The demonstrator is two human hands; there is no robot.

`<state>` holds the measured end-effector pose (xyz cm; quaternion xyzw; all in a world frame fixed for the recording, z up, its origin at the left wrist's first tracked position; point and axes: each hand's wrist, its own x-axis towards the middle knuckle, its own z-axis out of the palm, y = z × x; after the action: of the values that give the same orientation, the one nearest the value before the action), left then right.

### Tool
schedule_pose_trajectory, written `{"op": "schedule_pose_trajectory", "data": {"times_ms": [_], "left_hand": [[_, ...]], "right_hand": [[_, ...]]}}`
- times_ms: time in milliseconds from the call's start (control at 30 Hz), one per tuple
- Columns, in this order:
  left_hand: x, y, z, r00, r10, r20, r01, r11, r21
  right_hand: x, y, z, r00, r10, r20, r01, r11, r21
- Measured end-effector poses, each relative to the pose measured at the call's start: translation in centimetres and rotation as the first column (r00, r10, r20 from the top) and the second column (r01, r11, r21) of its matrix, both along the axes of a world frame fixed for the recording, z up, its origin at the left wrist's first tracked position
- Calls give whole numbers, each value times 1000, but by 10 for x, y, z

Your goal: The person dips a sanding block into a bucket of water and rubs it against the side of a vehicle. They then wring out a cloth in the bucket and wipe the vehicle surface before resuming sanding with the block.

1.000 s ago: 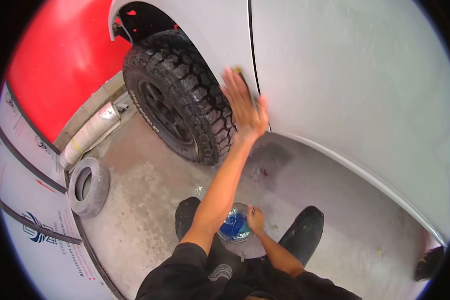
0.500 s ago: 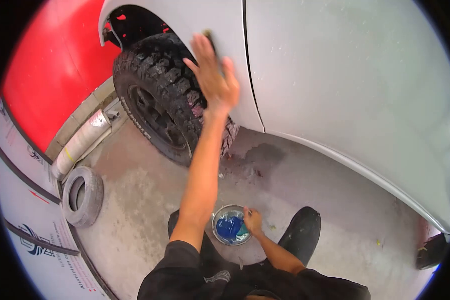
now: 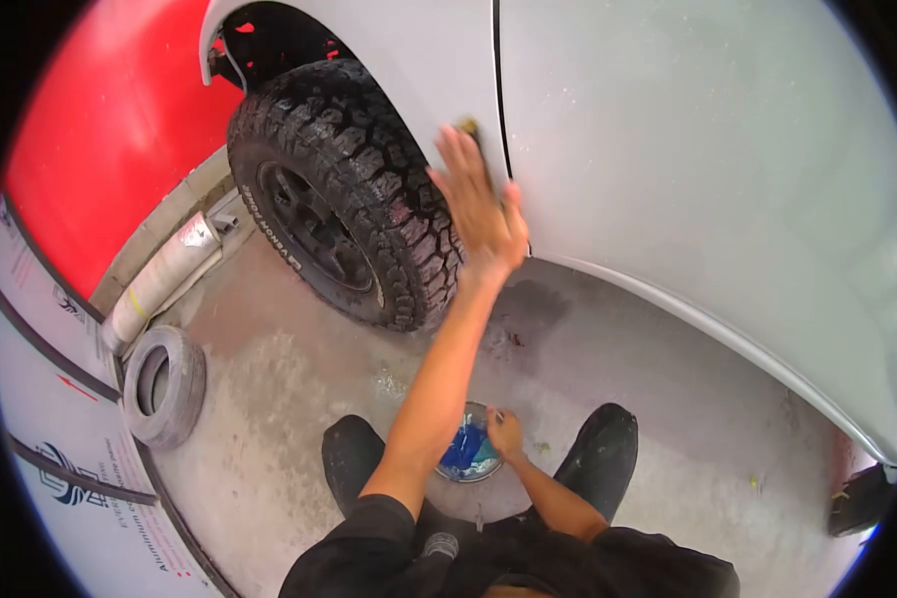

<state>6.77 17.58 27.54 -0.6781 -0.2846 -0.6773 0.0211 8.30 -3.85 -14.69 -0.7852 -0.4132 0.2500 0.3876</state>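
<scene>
My left hand (image 3: 480, 204) lies flat with stretched fingers against the grey fender (image 3: 424, 65), close to the door gap. Pressed under its fingers is a dark flat pad with a yellowish end (image 3: 469, 127), mostly hidden by the hand. Down between my boots, my right hand (image 3: 505, 432) grips the rim of a round metal bowl (image 3: 448, 476). Inside the bowl are a blue cloth-like thing (image 3: 462, 448) and what looks like water. My left forearm covers the bowl's left side.
A large black tyre (image 3: 409, 214) stands left of my left hand under the wheel arch. The grey door (image 3: 688, 130) fills the right side. At left are a loose tyre (image 3: 174, 389), a wrapped roll (image 3: 159, 284) and printed panels (image 3: 60, 399). My boots (image 3: 598, 453) flank the bowl.
My left hand has slid right and down along the fender with the pad, nearer the door gap. A wet splash now shows on the floor left of my forearm. My right hand stays at the bowl.
</scene>
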Motion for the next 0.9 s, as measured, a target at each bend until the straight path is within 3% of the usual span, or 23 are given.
{"op": "schedule_pose_trajectory", "data": {"times_ms": [67,200,233,367,500,667,800,900], "left_hand": [[-4,13,-2,999,49,-13,-49,999,16],[-15,39,64,994,60,91,-62,998,20],[-12,36,62,990,58,125,-60,998,14],[13,0,-19,999,50,-15,-50,999,-14],[-17,35,73,996,21,85,-19,1000,-19],[18,-5,-22,1000,30,9,-29,999,-45],[-11,39,74,988,89,123,-85,996,-41],[1,21,35,993,61,100,-59,998,-16]], "right_hand": [[3,1,9,1000,1,-28,-1,1000,-19],[4,6,6,999,9,32,-8,1000,-28],[3,4,3,999,7,46,-6,1000,-15],[1,2,11,999,-9,41,10,999,-31],[4,10,8,999,-5,46,8,998,-65],[0,3,0,998,5,55,-5,1000,5],[3,11,1,999,-13,51,11,999,32],[2,11,-11,998,-10,59,6,997,72]]}}
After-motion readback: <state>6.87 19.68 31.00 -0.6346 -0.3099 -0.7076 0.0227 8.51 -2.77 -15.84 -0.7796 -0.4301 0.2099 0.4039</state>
